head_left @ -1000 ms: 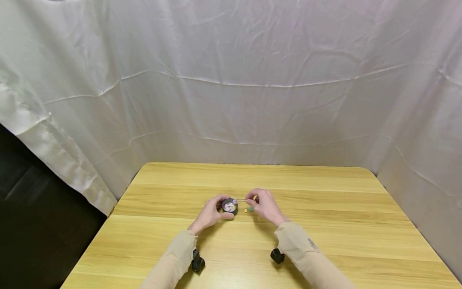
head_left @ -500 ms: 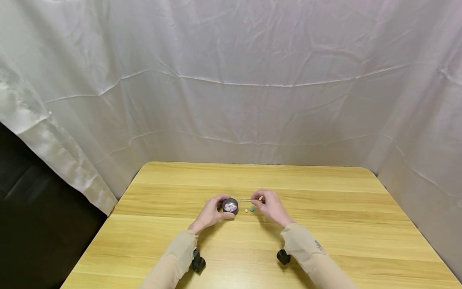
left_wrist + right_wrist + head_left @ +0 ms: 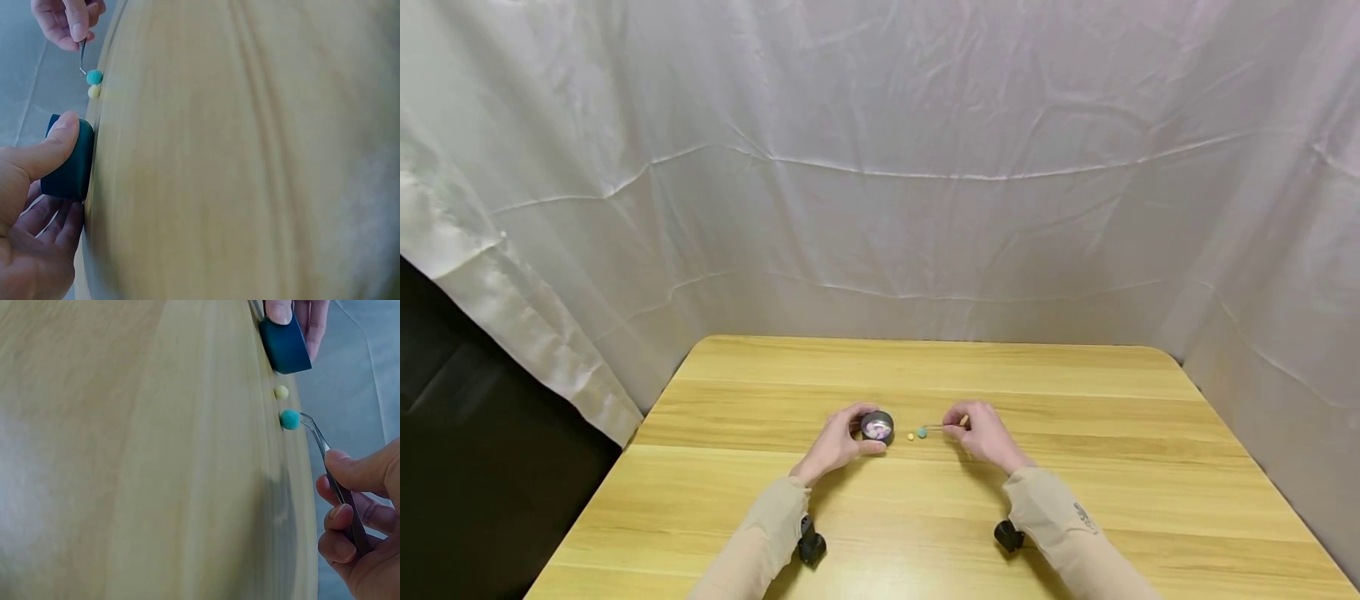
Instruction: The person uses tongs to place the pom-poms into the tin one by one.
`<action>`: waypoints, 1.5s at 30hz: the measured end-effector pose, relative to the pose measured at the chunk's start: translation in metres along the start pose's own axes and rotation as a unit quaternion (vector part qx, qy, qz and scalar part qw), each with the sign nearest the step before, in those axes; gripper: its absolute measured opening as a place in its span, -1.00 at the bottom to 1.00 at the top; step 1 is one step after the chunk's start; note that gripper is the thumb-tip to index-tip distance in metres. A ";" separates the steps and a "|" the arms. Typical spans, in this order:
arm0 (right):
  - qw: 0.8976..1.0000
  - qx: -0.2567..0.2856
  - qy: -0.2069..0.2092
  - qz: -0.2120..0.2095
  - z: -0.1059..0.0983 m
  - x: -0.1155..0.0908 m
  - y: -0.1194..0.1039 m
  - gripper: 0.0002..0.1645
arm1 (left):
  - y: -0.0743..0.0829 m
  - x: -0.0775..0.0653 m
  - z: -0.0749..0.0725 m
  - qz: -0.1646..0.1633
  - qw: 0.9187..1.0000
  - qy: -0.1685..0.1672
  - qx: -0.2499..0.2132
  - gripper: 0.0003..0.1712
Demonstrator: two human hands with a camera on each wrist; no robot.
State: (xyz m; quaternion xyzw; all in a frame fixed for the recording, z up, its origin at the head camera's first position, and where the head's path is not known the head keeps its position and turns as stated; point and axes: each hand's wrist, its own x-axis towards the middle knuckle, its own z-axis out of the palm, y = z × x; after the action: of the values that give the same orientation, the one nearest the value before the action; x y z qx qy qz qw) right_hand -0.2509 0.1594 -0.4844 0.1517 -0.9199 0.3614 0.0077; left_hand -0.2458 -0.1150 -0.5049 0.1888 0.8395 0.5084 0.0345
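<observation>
A small dark round bowl (image 3: pixel 886 437) with several pink and pale pom-poms (image 3: pixel 876 430) inside stands on the table. My left hand (image 3: pixel 837 443) holds it from the left, thumb on the near side and fingers round the far side. To its right lie a yellow pom-pom (image 3: pixel 282 392) and a larger teal pom-pom (image 3: pixel 290 419). Bent-tip metal tweezers (image 3: pixel 322 445) are pinched between the thumb and fingers of my right hand (image 3: pixel 369 506). Their slightly parted tips are right at the teal pom-pom's side.
The wooden table (image 3: pixel 880 525) has rounded far corners. Pale cloth curtains (image 3: pixel 955 233) hang behind it and along the sides. A black surface (image 3: pixel 467 467) shows at the left. A small black device (image 3: pixel 1009 536) is on the right wrist, another (image 3: pixel 812 546) on the left.
My right hand has drawn back to the right with the tweezers, from the bowl's rim to the teal pom-pom. A pinkish pom-pom at the tips was let go at the bowl. My left hand stays put.
</observation>
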 end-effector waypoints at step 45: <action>0.999 -0.024 0.020 0.005 0.006 -0.002 -0.002 -0.88 | 0.001 0.000 0.000 0.005 1.000 0.004 0.004 -0.32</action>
State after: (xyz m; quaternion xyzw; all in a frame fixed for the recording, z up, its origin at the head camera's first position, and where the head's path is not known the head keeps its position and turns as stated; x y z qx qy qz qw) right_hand -0.2477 0.1542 -0.4879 0.1398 -0.9287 0.3424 0.0285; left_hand -0.2456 -0.1147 -0.5040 0.1908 0.8407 0.5059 0.0282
